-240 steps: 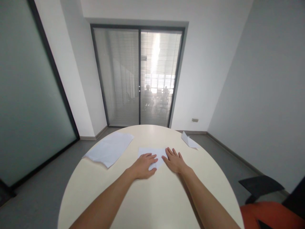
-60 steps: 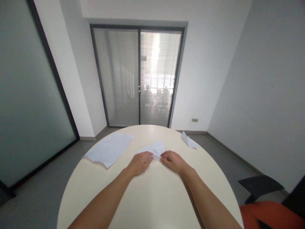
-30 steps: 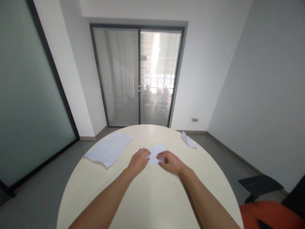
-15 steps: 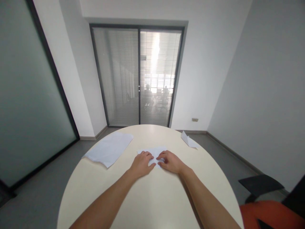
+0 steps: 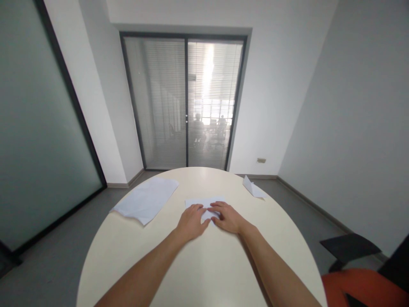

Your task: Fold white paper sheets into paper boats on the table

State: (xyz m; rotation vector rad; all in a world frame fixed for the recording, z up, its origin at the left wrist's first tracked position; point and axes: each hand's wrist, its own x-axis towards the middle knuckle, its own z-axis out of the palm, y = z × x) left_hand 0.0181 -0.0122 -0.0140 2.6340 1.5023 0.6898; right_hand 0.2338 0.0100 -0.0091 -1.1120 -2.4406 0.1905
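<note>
A small white paper (image 5: 204, 202) lies near the middle of the round table, its far edge showing beyond my fingers. My left hand (image 5: 192, 221) rests on the paper's left part, fingers bent and thumb apart from them. From the right, my right hand (image 5: 226, 217) presses on the same sheet, thumb and fingers spread. The fingertips of both hands nearly meet over the paper. Much of the sheet is covered by the hands, so its folds cannot be made out.
A large white sheet (image 5: 148, 198) lies at the table's left edge. A folded white paper (image 5: 254, 189) stands partly upright at the far right edge of the table (image 5: 204, 264). An orange chair (image 5: 364, 288) with a black armrest is at the lower right.
Both hands' fingertips have come closer together over the paper. The sheet's far edge now looks straighter and shows a little more to the right.
</note>
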